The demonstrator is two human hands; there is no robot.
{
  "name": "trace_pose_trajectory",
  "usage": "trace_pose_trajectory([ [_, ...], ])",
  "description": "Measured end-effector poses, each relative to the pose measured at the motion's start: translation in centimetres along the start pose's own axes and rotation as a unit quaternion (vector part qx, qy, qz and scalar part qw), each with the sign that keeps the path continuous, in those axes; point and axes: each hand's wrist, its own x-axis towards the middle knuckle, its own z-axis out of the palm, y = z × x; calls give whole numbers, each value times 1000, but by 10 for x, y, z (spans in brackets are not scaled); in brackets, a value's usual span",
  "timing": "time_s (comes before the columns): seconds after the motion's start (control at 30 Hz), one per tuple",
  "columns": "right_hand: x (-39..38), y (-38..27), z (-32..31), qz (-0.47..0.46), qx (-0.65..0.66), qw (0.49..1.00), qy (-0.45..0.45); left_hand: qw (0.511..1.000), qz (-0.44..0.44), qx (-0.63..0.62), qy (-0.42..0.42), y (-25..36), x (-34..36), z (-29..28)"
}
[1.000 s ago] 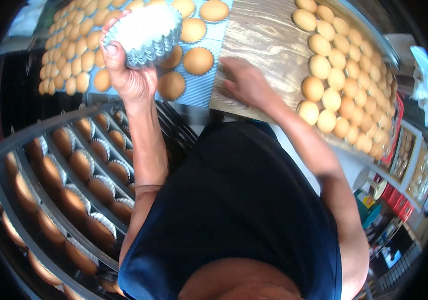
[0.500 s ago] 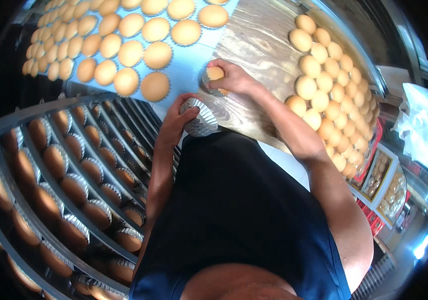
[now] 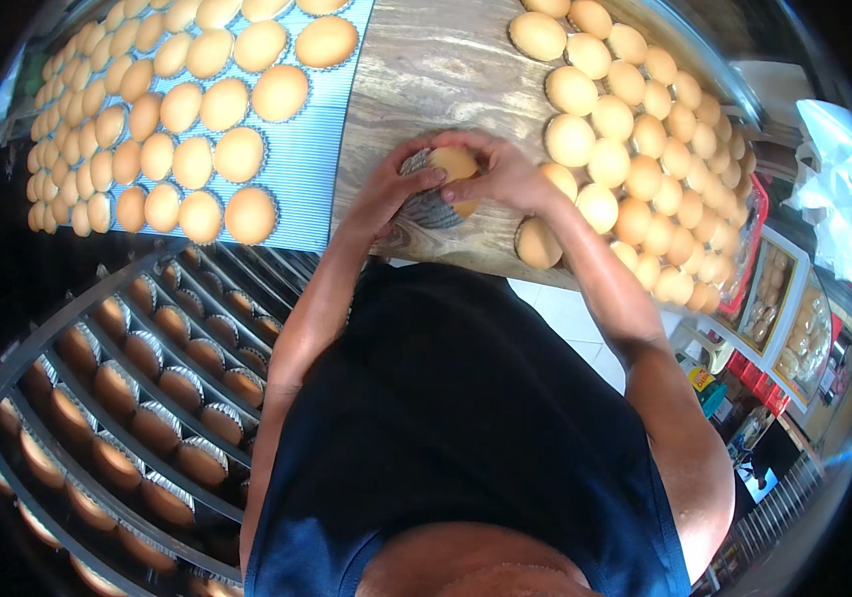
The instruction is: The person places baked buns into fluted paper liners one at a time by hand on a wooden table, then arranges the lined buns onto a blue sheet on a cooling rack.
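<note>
Head view | left hand (image 3: 384, 193) clamped on silver fluted metal tins (image 3: 428, 212), right hand (image 3: 512, 177) clamped on golden round cake (image 3: 454, 162), both over brown wood-grained board (image 3: 436, 70) | I judge cake light, soft, crumbly: I'd hold its sides gently; tins look stiff, rims best.

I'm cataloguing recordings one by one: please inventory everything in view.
Round held cake: one, golden, upper middle
Fluted metal cups: count unclear, silver, against held cake
Wood-grain tabletop: one, brown, top middle
Round cakes: many, golden, tabletop's right
Cake-bearing ribbed sheet: one, blue, upper left
Cake-bearing slatted metal rack: one, dark, lower left
Plastic bag: one, whitish, right
Plastic crates: count unclear, red, right
Sleeveless top: one, dark, lower middle
Left grip: one, on cups
Right grip: one, on held cake
</note>
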Motion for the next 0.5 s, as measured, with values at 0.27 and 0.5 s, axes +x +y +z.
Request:
trace_pose_trajectory([
  [0.27, 74, 27, -113, 12, -641, 711, 289, 988, 134, -67, -47, 31, 3, 4],
  [0.5, 111, -15, -71, -250, -480, 805, 243, 970, 237, -26, -48, 66, -43, -6],
])
